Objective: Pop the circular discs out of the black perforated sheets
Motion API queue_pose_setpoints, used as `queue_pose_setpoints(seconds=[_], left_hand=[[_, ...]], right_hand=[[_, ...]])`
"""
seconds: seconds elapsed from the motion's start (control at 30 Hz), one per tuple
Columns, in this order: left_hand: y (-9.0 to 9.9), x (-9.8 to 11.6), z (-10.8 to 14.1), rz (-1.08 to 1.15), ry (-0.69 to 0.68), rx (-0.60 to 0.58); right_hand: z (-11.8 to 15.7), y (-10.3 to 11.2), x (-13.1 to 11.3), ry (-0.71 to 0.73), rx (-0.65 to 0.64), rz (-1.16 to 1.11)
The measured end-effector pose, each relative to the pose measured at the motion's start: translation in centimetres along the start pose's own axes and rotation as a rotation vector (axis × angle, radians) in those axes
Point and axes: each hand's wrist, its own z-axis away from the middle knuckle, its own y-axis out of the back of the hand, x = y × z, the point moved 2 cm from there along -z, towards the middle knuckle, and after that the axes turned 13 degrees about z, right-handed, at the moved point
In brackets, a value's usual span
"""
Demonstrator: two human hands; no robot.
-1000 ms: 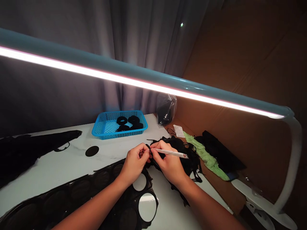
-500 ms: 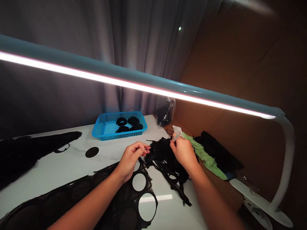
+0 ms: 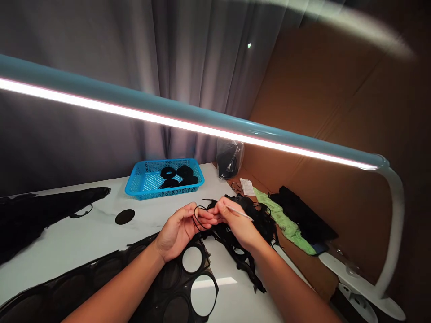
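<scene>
My left hand (image 3: 178, 226) is closed at the fingertips on a thin black cord loop (image 3: 194, 219), its palm turned partly up. Against those fingers rests my right hand (image 3: 235, 222), pinching a slim silvery rod-shaped tool (image 3: 240, 212) whose back end points toward the wrist. Its front end is hidden by my fingers. Under and behind both hands lies a tangled heap of black fabric scraps (image 3: 247, 264). A dark sheet with round cut-outs (image 3: 175, 309) spreads below my left forearm.
A blue basket (image 3: 148, 195) with several black rings stands at the back. A black disc (image 3: 125, 216) and black fabric (image 3: 50, 208) lie left. On the right are a white label (image 3: 247, 187), green cloth (image 3: 286, 222) and lamp base (image 3: 357, 280). The lamp bar (image 3: 202, 119) crosses overhead.
My right hand has come left and down from the white label to meet my left hand. The silvery tool and the black loop now show at my fingers. The view has shifted slightly.
</scene>
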Motion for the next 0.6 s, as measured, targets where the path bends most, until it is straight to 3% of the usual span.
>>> queue_pose_setpoints(seconds=[0.13,0.6], left_hand=[[0.4,-0.3,-0.1,0.023,0.019,0.01],[-0.1,-0.5,0.1,0.008,0.013,0.02]], right_hand=[[0.1,-0.9,0.0,-0.034,0.019,-0.104],[-0.1,0.2,-0.5,-0.109,0.043,-0.24]])
